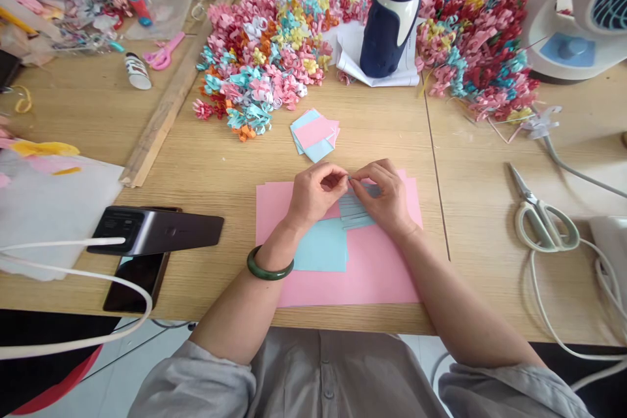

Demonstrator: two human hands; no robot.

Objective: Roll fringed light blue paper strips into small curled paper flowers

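Observation:
Over a stack of pink paper [377,271], my left hand [321,189] and my right hand [385,192] meet with fingertips pinched together. Between them is a tiny bluish bit, seemingly the end of a blue paper strip; most of it is hidden by my fingers. A piece of light blue paper cut into narrow strips [353,210] lies below my right hand, partly covered by it. A plain light blue sheet [321,247] rests on the pink stack beneath my left wrist. Small pink and blue paper pieces [316,134] are piled just beyond my hands.
Heaps of curled paper flowers [264,59] spread across the back, around a dark blue bottle [389,19]. Scissors [543,215] and white cables lie at right. A wooden strip [164,111], pink scissors [166,52], a phone [134,281] and a power bank [161,232] are at left.

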